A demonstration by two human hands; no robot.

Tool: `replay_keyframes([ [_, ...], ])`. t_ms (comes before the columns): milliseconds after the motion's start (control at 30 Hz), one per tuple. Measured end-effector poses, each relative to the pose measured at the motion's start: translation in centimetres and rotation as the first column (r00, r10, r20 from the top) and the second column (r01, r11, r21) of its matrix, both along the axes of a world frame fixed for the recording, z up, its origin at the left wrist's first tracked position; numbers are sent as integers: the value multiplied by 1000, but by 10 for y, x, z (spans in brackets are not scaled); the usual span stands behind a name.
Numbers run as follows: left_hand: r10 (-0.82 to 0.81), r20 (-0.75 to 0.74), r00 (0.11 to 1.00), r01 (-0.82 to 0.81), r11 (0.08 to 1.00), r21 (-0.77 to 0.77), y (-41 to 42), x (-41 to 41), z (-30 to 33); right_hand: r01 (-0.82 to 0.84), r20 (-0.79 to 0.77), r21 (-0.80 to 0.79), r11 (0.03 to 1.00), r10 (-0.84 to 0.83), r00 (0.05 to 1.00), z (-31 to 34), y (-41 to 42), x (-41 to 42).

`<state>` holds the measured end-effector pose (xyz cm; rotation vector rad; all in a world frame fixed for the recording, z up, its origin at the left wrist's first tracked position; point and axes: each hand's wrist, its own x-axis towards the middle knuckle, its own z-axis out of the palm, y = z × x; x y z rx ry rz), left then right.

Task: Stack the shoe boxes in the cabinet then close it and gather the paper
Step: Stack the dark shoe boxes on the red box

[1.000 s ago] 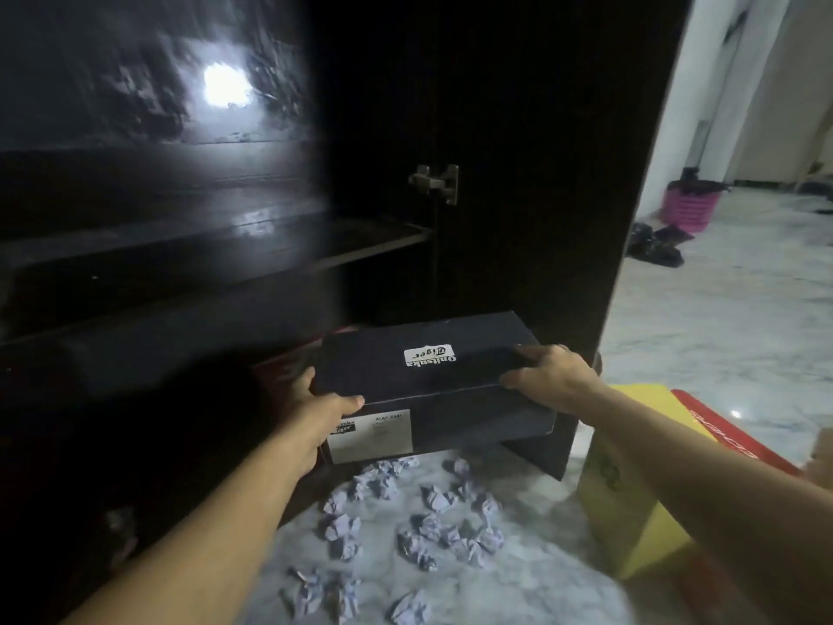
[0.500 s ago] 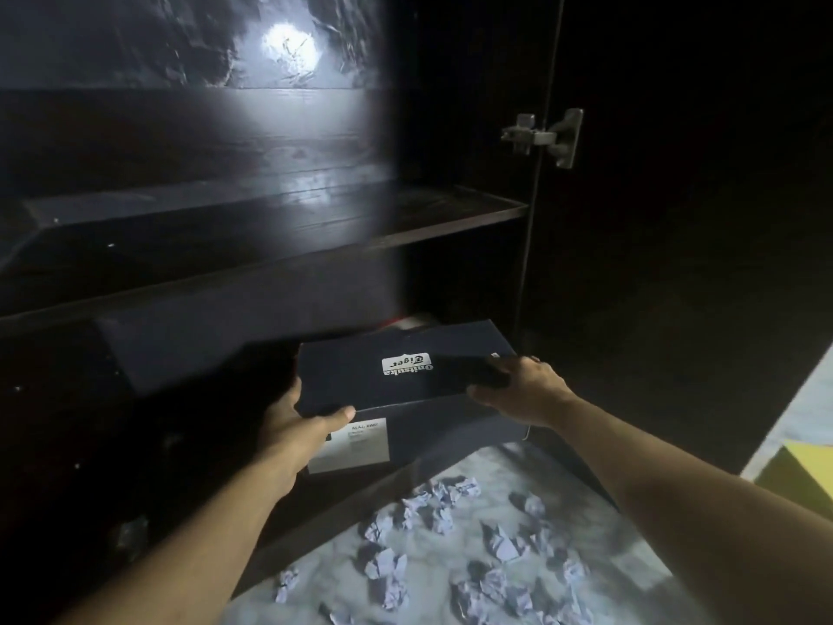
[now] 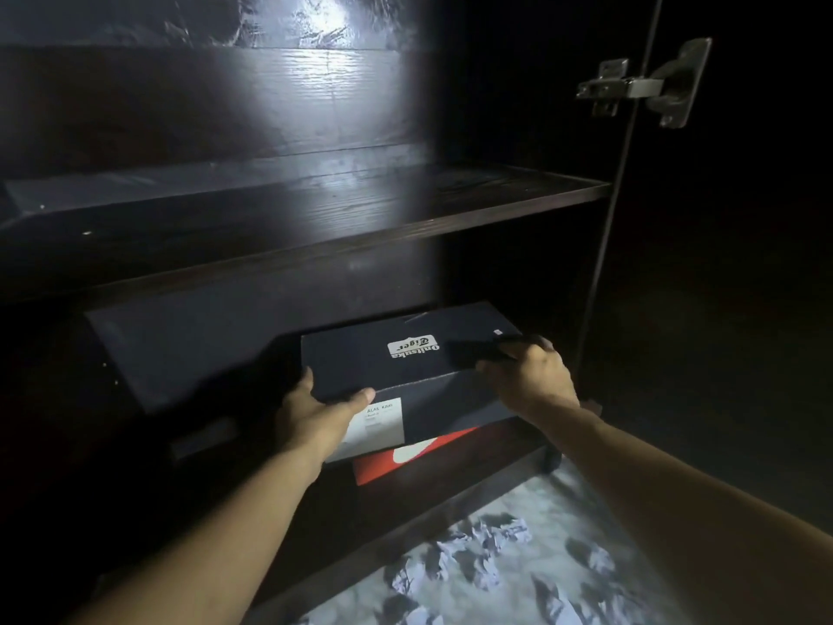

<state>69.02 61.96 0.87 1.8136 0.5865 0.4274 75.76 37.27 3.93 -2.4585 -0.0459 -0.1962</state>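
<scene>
A dark navy shoe box (image 3: 387, 354) with a white logo on its lid sits in the lower compartment of the dark wooden cabinet (image 3: 315, 209), resting on a red shoe box (image 3: 419, 453). My left hand (image 3: 315, 417) grips the navy box's near left corner, thumb on the lid. My right hand (image 3: 527, 376) holds its right edge, fingers over the lid. Several crumpled white paper balls (image 3: 478, 557) lie on the marble floor in front of the cabinet.
An empty shelf (image 3: 405, 196) runs above the boxes. The open cabinet door (image 3: 721, 309) stands at the right, with a metal hinge (image 3: 644, 85) near its top. The marble floor (image 3: 518, 593) shows at the bottom right.
Both hands have pushed the navy box deeper into the lower compartment, onto the red box. My view has moved closer to the cabinet and the room at the right has dropped out of sight.
</scene>
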Motion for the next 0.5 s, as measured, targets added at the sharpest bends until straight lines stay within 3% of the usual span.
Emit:
replay_keyframes([
  [100, 72, -65, 995, -52, 964, 260, -6, 16, 0, 6, 209, -195, 981, 36, 977, -8, 18, 0],
  [167, 165, -113, 980, -87, 862, 500, -10, 24, 3, -91, 250, -286, 954, 165, 954, -17, 31, -2],
  [233, 182, -120, 976, -61, 755, 653, -13, 27, 6, -209, 148, -325, 922, 268, 952, -28, 38, 0],
  [300, 125, -179, 976, 62, 625, 778, -14, 30, 5, -276, -25, -396, 876, 290, 957, -33, 38, 7],
  [367, 34, -233, 972, 185, 499, 847, -8, 32, 4, -291, -96, -459, 839, 279, 955, -32, 35, 14],
  [433, -56, -255, 965, 252, 458, 853, 3, 34, 4, -299, -128, -455, 839, 270, 954, -30, 33, 21],
  [500, -127, -250, 960, 280, 473, 835, 12, 38, 7, -309, -152, -445, 840, 268, 951, -28, 32, 27],
])
